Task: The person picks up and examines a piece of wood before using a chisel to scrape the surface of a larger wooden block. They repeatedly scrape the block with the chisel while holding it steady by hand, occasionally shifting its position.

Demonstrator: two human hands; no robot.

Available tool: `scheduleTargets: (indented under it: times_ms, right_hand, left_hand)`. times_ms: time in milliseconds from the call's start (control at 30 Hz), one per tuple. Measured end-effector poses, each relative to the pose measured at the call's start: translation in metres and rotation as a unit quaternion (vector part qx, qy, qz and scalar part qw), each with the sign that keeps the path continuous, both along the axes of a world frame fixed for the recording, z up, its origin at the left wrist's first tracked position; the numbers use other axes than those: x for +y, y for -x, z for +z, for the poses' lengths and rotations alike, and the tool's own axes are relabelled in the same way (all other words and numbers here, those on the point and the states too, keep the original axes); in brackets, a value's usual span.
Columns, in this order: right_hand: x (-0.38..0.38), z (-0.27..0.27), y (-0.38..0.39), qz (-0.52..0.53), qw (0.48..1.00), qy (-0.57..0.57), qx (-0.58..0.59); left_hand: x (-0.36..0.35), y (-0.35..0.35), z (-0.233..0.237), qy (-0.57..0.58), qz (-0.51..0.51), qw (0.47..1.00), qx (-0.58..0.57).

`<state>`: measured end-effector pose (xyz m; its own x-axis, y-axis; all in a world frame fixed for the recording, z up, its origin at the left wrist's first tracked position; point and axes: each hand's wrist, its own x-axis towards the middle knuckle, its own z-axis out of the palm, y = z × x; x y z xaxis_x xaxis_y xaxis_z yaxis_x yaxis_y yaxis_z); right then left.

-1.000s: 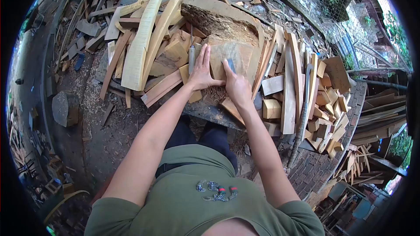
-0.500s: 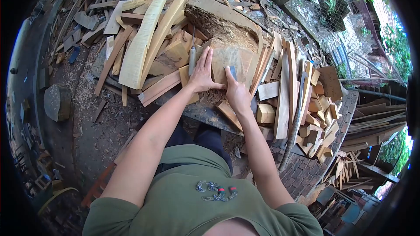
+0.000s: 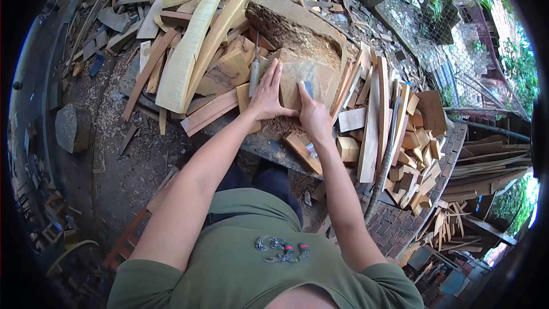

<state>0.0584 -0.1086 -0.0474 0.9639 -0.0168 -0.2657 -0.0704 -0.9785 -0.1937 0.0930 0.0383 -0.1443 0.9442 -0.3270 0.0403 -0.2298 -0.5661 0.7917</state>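
Offcuts (image 3: 422, 137) crowd four o'clock, a handled tool (image 3: 254, 72) nine, around a grey-streaked block (image 3: 295, 72); left hand (image 3: 267, 96) splays against it, right hand (image 3: 314, 117) grips a bluish piece (image 3: 308, 88).

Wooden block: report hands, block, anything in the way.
Left hand spread at wooden block. Right hand holding flat grey piece over block's face. Handled tool lying close beside left hand.
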Motion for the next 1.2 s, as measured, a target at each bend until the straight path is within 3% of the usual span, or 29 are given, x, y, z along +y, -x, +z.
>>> scheduleTargets:
  times_ms: [167, 400, 600, 900, 1100, 1200]
  right_hand:
    - [0.004, -0.015, -0.055, -0.005, 0.998, -0.037, -0.043]
    - [0.006, -0.004, -0.006, -0.005, 1.0, -0.019, -0.004]
    - [0.011, -0.015, -0.053, 0.003, 0.999, -0.043, -0.022]
    - [0.019, 0.0, -0.004, 0.011, 1.0, -0.012, -0.009]
    - [0.02, -0.025, -0.048, 0.026, 0.996, -0.025, -0.078]
    - [0.014, -0.012, -0.03, 0.021, 0.998, -0.042, -0.039]
  left_hand:
    - [-0.001, -0.002, 0.006, 0.015, -0.003, 1.0, 0.02]
    - [-0.001, 0.0, 0.005, 0.032, -0.001, 0.999, 0.029]
    - [-0.001, -0.001, 0.011, 0.019, -0.007, 0.999, 0.043]
    - [-0.001, 0.008, 0.004, 0.051, 0.019, 0.994, 0.091]
    - [0.001, 0.004, 0.003, 0.032, 0.003, 0.996, 0.084]
    - [-0.001, 0.006, -0.004, 0.036, 0.011, 0.997, 0.071]
